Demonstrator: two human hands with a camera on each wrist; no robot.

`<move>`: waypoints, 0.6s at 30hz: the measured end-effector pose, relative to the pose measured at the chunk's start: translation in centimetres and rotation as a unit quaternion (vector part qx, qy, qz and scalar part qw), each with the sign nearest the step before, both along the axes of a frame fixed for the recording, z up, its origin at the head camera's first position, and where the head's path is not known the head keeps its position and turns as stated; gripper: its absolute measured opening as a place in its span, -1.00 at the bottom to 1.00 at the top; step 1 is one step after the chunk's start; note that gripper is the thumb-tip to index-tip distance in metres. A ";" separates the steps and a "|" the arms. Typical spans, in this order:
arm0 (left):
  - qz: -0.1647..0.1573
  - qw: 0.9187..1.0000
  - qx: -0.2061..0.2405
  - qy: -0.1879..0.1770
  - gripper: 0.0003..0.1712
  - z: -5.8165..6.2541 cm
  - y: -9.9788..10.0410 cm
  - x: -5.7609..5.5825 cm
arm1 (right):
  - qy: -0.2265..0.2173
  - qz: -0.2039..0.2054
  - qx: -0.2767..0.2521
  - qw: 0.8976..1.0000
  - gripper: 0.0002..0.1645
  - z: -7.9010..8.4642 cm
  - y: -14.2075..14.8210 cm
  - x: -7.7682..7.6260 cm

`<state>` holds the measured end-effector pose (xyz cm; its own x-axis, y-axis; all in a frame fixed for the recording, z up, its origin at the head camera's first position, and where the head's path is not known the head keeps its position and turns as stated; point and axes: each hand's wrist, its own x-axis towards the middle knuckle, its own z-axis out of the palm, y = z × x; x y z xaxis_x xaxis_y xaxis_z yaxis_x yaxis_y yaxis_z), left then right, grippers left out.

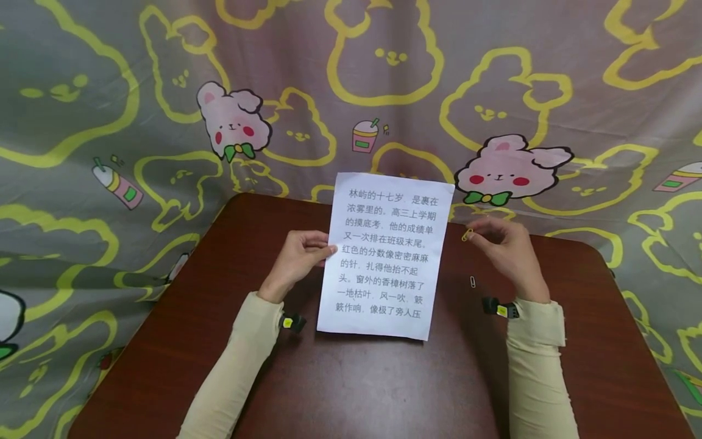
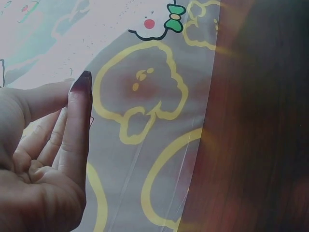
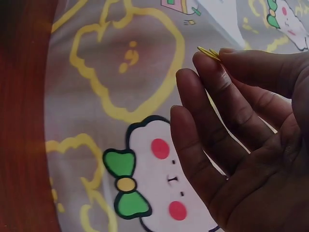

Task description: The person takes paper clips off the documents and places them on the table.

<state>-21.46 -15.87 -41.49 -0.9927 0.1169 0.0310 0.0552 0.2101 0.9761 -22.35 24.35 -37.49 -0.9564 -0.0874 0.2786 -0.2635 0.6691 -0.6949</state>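
A printed sheet of paper (image 1: pixel 386 256) is held up over the table by my left hand (image 1: pixel 301 259). Thumb and fingers pinch its left edge, and the page faces the head camera. To the right of the sheet, my right hand (image 1: pixel 507 247) pinches a yellow paper clip (image 1: pixel 467 235) between thumb and forefinger. In the right wrist view the clip (image 3: pixel 208 53) sticks out past the fingertips, and the other fingers are loosely bent. A pale paper clip (image 1: pixel 473 282) lies on the table below the right hand.
The dark brown table (image 1: pixel 351 390) has rounded far corners. Behind and beside it hangs a curtain (image 1: pixel 296 55) with rabbit and drink-cup prints. Small black camera mounts sit at both wrists, the right one (image 1: pixel 499 308) over the table.
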 end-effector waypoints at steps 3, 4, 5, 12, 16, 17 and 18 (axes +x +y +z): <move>0.002 1.000 0.000 0.002 -0.73 -0.1 0.0 0.0 | -0.012 0.002 0.000 1.000 -0.75 -0.7 0.3 -0.1; 0.002 1.000 0.001 0.002 -0.73 -0.1 0.0 0.0 | -0.015 0.003 0.000 1.000 -0.74 -0.8 0.4 -0.1; 0.003 1.000 0.001 0.002 -0.73 -0.1 0.0 0.0 | -0.018 0.004 0.000 1.000 -0.74 -0.9 0.4 -0.2; 0.007 1.000 0.008 -0.002 -0.72 -0.2 -0.1 -0.1 | -0.033 0.016 0.017 0.999 -0.79 -1.9 0.8 -0.6; 0.009 1.000 0.008 -0.005 -0.72 -0.2 -0.3 -0.1 | -0.041 0.025 0.033 0.998 -0.80 -2.2 0.9 -0.8; 0.010 1.000 0.008 -0.005 -0.72 -0.2 -0.3 -0.1 | -0.044 0.025 0.036 0.998 -0.80 -2.2 0.9 -0.8; 0.011 1.000 0.008 -0.006 -0.72 -0.2 -0.3 -0.1 | -0.047 0.025 0.040 0.998 -0.81 -2.3 0.8 -0.9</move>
<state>-21.57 -16.16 -41.70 -0.9953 0.0944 0.0210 0.0393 0.1964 0.9797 -23.22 25.19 -39.77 -0.9719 -0.1548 0.1771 -0.2341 0.7113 -0.6628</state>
